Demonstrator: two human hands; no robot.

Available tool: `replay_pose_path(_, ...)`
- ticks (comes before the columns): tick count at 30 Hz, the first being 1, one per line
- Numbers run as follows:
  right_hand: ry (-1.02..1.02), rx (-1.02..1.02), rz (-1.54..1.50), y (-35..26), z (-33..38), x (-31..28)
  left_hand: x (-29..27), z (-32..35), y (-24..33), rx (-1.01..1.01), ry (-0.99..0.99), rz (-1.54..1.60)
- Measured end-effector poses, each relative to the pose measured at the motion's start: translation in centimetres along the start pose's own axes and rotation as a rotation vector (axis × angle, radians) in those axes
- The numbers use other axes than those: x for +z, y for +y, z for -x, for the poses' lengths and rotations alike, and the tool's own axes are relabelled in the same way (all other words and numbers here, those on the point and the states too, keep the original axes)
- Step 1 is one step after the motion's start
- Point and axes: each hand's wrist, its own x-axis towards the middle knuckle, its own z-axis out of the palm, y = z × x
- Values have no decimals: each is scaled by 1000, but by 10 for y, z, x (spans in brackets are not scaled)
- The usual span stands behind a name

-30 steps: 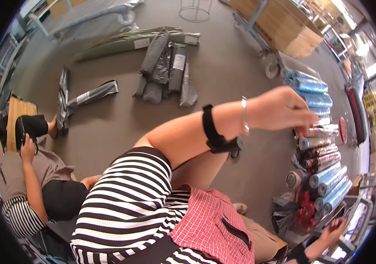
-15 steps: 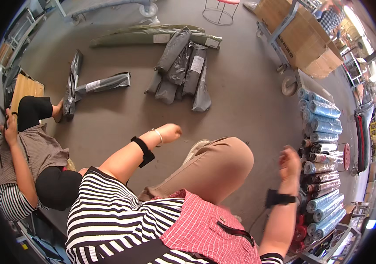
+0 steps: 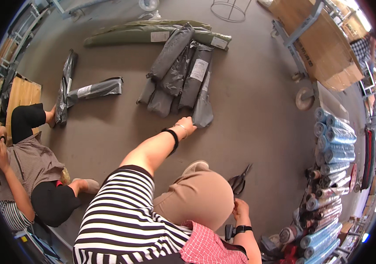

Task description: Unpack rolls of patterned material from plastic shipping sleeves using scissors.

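My left hand (image 3: pixel 186 126) reaches forward, its fingers closed on the near end of a grey plastic-wrapped package (image 3: pixel 203 113). This long package lies at the right edge of a pile of dark grey wrapped packages (image 3: pixel 165 59), some with white labels. Beside my bent knee is my right hand (image 3: pixel 241 210), its fingers bent and partly hidden by the knee. Nothing shows clearly in it. Just beyond it, a pair of black-handled scissors (image 3: pixel 239 181) rests on the floor.
Long green wrapped packages (image 3: pixel 126 37) lie behind the pile. Two more grey packages (image 3: pixel 92 89) lie left, near a seated co-worker's foot. Clear-wrapped blue rolls (image 3: pixel 339 135) are stacked along the right. A wheeled cart (image 3: pixel 304 26) carries a large cardboard box (image 3: pixel 324 48).
My left hand has moved forward to the near end of the grey package and closed on it. My right hand has come down and inward beside the knee. The scissors now show fully.
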Motion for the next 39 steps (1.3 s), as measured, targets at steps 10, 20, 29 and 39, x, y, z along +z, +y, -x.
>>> replay_pose_path(10, 43, -92, 434, -10, -83, 20, 38, -55, 37, -333, 190, -33)
replay_pose_path(20, 302, -431, 991, -22, -119, 51, 67, -22, 32, 142, -172, 863)
replay_pose_path(29, 349, -320, 984, -54, -89, 72, 113, 23, 41, 0, -360, 155)
replay_pose_path(39, 453, -230, 963, -47, -85, 65, 123, 6, 39, -69, -303, 223)
